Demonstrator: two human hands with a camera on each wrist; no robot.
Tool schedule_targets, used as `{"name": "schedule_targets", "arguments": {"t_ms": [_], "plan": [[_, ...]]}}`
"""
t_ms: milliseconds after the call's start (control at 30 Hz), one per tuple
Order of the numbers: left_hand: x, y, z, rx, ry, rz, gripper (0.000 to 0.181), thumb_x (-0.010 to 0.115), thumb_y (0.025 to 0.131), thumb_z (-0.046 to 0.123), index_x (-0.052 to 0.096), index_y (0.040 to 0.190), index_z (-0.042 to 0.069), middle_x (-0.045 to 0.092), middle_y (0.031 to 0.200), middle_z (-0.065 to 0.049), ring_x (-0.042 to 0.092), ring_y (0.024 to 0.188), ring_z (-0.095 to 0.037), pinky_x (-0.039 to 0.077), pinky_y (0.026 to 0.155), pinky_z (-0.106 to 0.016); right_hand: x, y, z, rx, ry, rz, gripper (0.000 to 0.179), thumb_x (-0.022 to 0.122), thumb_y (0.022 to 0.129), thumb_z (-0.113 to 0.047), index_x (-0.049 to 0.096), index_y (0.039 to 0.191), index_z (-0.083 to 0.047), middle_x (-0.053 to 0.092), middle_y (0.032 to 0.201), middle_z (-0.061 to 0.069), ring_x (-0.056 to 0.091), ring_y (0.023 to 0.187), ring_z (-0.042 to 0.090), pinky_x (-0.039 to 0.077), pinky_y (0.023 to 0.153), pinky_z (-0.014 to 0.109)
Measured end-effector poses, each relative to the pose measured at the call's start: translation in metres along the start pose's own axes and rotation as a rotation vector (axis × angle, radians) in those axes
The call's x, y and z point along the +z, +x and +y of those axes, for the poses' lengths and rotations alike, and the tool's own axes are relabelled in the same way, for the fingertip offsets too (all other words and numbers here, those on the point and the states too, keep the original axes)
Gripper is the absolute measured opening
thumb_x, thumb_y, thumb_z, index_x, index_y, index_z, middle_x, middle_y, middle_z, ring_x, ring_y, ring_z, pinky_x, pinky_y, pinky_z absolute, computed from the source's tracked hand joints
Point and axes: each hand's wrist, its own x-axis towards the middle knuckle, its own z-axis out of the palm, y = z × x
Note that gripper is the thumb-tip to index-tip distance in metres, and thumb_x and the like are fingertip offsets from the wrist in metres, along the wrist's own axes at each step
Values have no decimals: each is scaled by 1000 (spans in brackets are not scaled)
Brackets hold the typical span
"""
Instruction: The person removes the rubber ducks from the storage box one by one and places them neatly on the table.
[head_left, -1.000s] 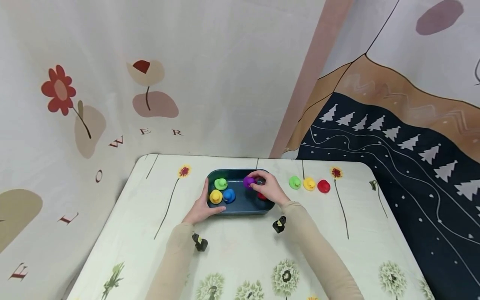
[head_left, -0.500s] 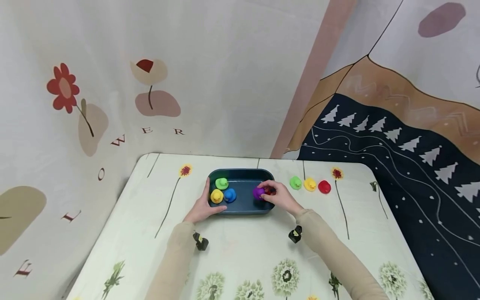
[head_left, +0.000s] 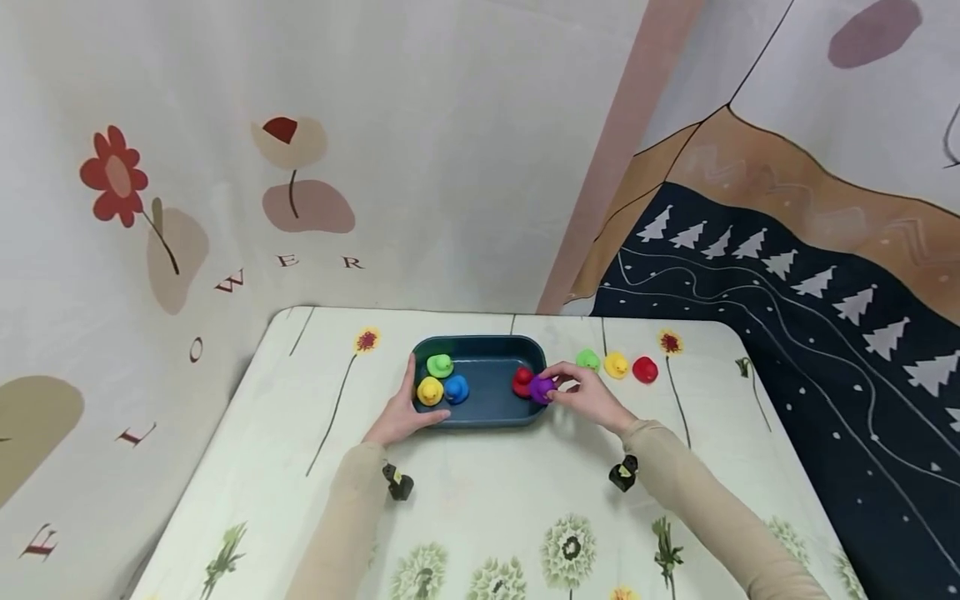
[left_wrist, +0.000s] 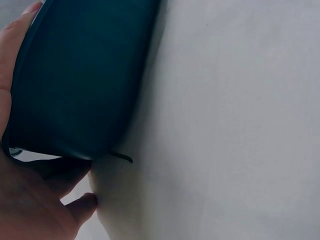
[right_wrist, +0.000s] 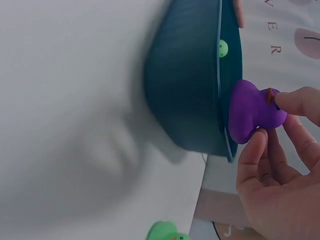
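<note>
A smooth, rounded purple toy duck (head_left: 542,389) is sitting at the right rim of a dark blue, round-cornered tray (head_left: 483,407), with the thumb and fingers of the right hand (head_left: 594,398) pinching it. Just left of it, a glossy red toy duck (head_left: 522,381) is resting inside; whether the two are touching cannot be told. Green (head_left: 439,365), yellow (head_left: 430,390) and blue (head_left: 456,389) toy ducks are clustering at the tray's left end, where the left hand (head_left: 397,418) is bracing the corner with thumb spread wide from its fingers. Three more ducks, green, yellow and red, are lining up on the table's white flower-printed cloth (head_left: 480,492). Behind, pale fabric (head_left: 450,167) with printed flowers is meeting a mountain-and-tree print (head_left: 735,250). The right wrist view is revealing the purple duck's orange-red beak beside the thumb; the left wrist view is showing the tray's outer wall.
</note>
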Motion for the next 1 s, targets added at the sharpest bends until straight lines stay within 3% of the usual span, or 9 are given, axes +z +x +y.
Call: {"name": "schedule_targets", "arguments": {"t_ms": [400, 800, 1000], "plan": [[0, 1, 1, -8, 11, -8, 121, 80, 79, 40, -16, 152, 34, 1, 160, -14, 10, 143, -39, 15, 111, -58, -22, -14, 12, 50, -6, 51, 26, 66, 90, -2, 66, 116, -2, 62, 115, 14, 54, 102, 29, 49, 82, 37], [-2, 0, 1, -2, 23, 2, 121, 79, 80, 40, -16, 153, 31, 1, 160, -15, 11, 143, -40, 15, 111, -59, -37, -23, 47, 93, -40, 149, 27, 65, 89, 2, 64, 116, 4, 60, 117, 20, 53, 104, 33, 48, 87, 41], [-1, 0, 2, 1, 26, 3, 120, 79, 80, 37, -16, 153, 29, 2, 160, -16, 12, 143, -41, 16, 111, -60, -42, -29, 64, 152, -15, 217, 29, 64, 88, 4, 63, 117, 5, 59, 116, 23, 54, 101, 31, 49, 80, 34]]}}
